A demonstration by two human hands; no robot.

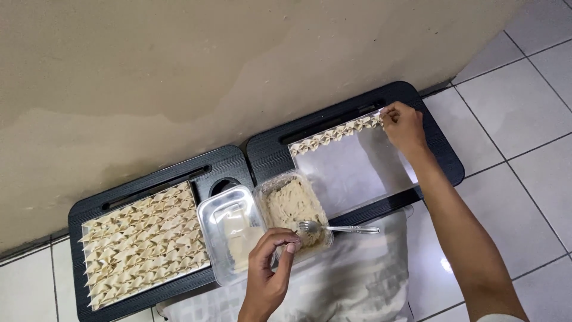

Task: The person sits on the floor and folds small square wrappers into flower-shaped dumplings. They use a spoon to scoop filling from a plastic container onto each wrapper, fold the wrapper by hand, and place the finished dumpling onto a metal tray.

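At the far right end of a single row on the clear sheet (pixel 357 173), a pale folded dumpling (pixel 376 121) sat pinched in the right hand (pixel 404 125) fingers. Nearer, the left hand (pixel 271 262), fingers pressed together, touched a clear tub (pixel 231 235) of wrappers beside the filling tub (pixel 295 209) with a fork (pixel 339 228). Leftward, a full sheet (pixel 143 241) lay covered in dumplings.
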